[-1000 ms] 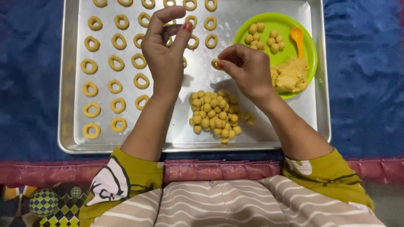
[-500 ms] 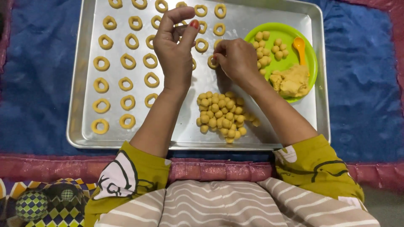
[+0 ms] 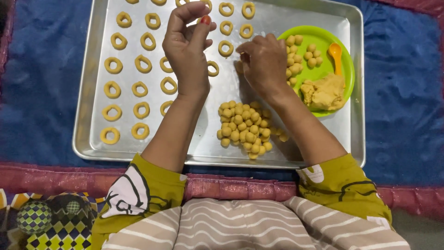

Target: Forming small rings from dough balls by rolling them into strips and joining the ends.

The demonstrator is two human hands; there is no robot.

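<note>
While left hand (image 3: pixel 187 48) hovers, right hand (image 3: pixel 264 62) presses a dough piece (image 3: pixel 239 67) lying flat.

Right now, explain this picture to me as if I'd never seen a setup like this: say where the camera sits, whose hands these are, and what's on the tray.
There is no machine here, only a person at work. The single camera sits on that person's head and looks straight down, so both hands belong to the wearer, whose olive sleeves show at the bottom. A metal baking tray lies on a blue cloth. On the tray, rows of small dough rings fill the left part, and a pile of little dough balls sits near the front. A green plate on the right holds more balls, a lump of dough and an orange spoon. The left hand is raised above the rings, fingertips pinched together; whether it grips anything cannot be seen. The right hand reaches down among the rings beside the plate.
</note>
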